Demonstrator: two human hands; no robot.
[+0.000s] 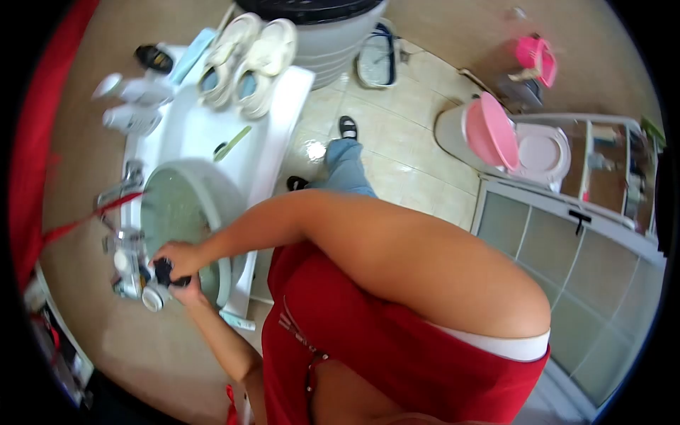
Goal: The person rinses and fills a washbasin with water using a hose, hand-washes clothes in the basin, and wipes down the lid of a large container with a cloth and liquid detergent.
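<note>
Over the near end of a round basin [230,280], my right hand [183,258] is closed around a small black item [168,273], whose kind I cannot make out. My left hand [191,291] sits just below it, fingers partly hidden, also closed on the black item. Cloudy greenish water [173,202] fills part of the basin, which stands in a white sink [273,156]. Close to my hands are a round white-lidded jar [154,297] and several small containers. A green-handled brush [232,144] lies on the sink's surface beyond the basin.
White shoes [265,67] rest at the sink's far end. Bottles [134,119] and a tap [119,191] line the wall side. A red strap [92,216] hangs across the basin's edge. Right are a large bin [329,53], a pink basin [489,131] and a toilet [542,152].
</note>
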